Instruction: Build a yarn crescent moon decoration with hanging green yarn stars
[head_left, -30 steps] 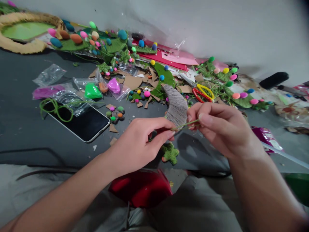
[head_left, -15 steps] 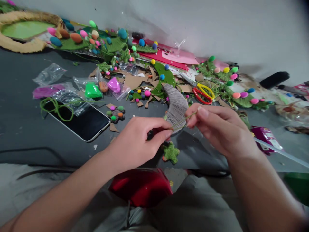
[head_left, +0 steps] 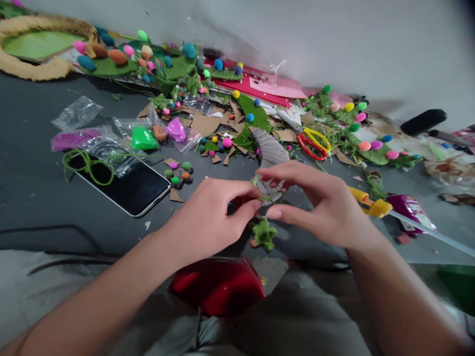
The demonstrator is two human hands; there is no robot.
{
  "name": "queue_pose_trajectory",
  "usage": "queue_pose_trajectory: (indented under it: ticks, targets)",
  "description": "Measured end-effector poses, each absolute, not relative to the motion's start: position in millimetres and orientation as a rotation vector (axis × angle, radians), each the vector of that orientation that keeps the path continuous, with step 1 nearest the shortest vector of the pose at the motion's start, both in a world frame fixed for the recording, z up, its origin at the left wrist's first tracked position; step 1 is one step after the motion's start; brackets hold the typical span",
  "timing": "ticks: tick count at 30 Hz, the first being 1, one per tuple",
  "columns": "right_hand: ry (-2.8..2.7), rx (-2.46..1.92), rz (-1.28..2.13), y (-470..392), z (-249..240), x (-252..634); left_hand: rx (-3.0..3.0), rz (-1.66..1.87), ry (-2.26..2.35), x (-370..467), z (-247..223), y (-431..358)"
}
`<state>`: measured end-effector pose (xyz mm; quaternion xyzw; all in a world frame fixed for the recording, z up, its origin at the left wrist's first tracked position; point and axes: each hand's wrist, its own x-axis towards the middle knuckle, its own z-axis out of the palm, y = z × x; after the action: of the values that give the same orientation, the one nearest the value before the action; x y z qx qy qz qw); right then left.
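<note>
My left hand [head_left: 218, 215] pinches a thin green yarn [head_left: 272, 198] between thumb and fingertips; anything else inside its grip is hidden. Close on its right, my right hand [head_left: 315, 205] has thumb and fingers spread apart around the loose end of the yarn, not closed on it. Beyond the fingertips lies a crescent wrapped in grey yarn [head_left: 272, 153], its lower end partly covered by my hands. A green yarn-wrapped star [head_left: 264, 233] rests on the dark table [head_left: 33, 207] just below the hands.
A phone [head_left: 129, 190] with green yarn over one end lies left. Scissors [head_left: 313, 143] with red and yellow handles are behind my right hand. A yellow glue gun [head_left: 374, 206] is at right. Cardboard scraps [head_left: 205, 125] and a green felt crescent [head_left: 254, 113] lie behind.
My right hand has let go of the yarn, opened its fingers and moved left toward my left hand. More of the yellow glue gun shows. My left hand has barely moved.
</note>
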<state>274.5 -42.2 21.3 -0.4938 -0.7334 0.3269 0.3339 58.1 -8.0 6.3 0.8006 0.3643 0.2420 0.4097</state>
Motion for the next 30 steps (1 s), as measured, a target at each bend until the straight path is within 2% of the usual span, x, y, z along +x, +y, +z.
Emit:
queue_pose_trajectory:
  ticks: [7,21,30]
  targets:
    - [-1.993,-1.32,0.779,-40.2,21.1,273.1,1.993,0.625,0.897,57.6,4.5,-5.2]
    - [-1.815,-1.468,1.002,-39.5,26.7,281.2,1.89,0.69,0.902,52.1,5.5,2.9]
    - [-1.934,-1.521,1.032,-38.3,31.1,294.5,1.911,0.703,0.938,50.1,7.1,4.6]
